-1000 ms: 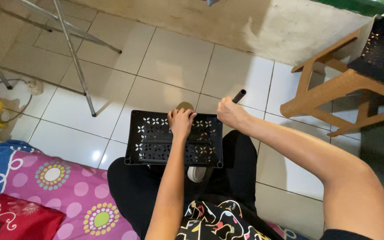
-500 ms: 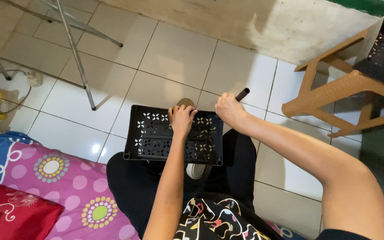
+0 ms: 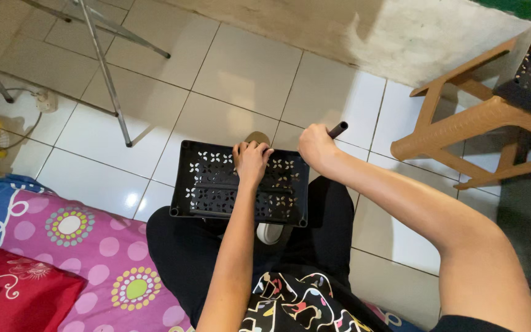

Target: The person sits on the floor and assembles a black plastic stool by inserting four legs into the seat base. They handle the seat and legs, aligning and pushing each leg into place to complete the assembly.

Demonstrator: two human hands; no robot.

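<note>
Black tube [image 3: 337, 130] in right hand [image 3: 316, 146], angled up-right, left hand [image 3: 251, 162] on tray [image 3: 216, 184]

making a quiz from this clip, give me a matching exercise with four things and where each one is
Things:
1. black perforated shelf panel
2. black tube
3. brown plastic stool
4. pink dotted mattress

Places:
A. on the tiles at the right
B. gripped in the right hand
C. at the lower left, beside the person's leg
D. across the lap, under the left hand

Pairs: 1-D, 2-B, 3-A, 4-C
</note>
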